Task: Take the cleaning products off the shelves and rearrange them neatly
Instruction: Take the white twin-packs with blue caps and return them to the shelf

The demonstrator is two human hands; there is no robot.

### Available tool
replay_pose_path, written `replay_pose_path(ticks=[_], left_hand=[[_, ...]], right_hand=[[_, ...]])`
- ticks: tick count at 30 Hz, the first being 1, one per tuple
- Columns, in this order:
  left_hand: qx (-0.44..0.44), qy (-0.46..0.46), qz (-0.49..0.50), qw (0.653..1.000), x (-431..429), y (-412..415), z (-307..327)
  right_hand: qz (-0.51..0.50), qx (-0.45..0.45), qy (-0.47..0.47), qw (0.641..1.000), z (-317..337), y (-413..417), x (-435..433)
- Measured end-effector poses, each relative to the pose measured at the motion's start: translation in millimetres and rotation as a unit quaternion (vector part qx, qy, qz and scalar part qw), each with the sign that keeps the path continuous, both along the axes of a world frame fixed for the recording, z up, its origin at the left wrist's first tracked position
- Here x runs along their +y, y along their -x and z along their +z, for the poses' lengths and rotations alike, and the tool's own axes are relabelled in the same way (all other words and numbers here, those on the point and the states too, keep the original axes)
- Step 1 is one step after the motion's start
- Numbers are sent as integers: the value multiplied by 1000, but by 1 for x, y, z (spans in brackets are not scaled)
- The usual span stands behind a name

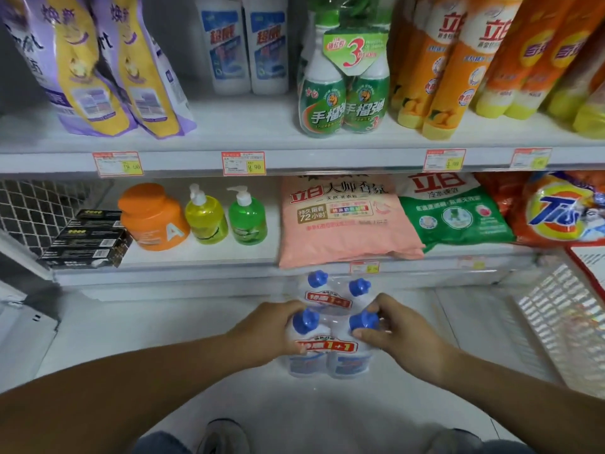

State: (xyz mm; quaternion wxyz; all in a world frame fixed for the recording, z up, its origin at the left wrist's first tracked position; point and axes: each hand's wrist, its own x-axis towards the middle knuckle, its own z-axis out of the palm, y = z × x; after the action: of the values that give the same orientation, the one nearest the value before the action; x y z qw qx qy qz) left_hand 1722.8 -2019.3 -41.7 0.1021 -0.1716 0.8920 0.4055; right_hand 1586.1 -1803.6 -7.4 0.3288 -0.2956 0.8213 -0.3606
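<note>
A twin pack of white bottles with blue caps (329, 350) stands on the white floor in front of the shelves. My left hand (270, 329) grips its left bottle by the neck and my right hand (391, 327) grips the right bottle under its cap. A second twin pack of the same kind (330, 294) stands just behind it, against the base of the shelf unit. On the lower shelf lie a pink detergent bag (343, 221), a green and white bag (455, 214) and an orange Tide bag (556, 211).
The lower shelf also holds black boxes (88, 240), an orange jar (152, 217), a yellow pump bottle (206, 216) and a green pump bottle (247, 216). The upper shelf carries purple pouches (98, 67), white bottles (245, 44), green bottles (343, 90) and orange bottles (458, 60). A wire basket (556, 309) sits at right.
</note>
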Motion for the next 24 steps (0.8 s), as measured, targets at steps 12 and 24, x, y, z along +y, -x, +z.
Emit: replay_pose_path(ticks=[12,24], left_hand=[[7,20,-23,1000,-16,38,-76],[-23,127,-137,982,-35,53,-12]], right_hand=[[-38,15,-84,996,-69,16,-13],[-10,34,-154,987,-47,27,-22]])
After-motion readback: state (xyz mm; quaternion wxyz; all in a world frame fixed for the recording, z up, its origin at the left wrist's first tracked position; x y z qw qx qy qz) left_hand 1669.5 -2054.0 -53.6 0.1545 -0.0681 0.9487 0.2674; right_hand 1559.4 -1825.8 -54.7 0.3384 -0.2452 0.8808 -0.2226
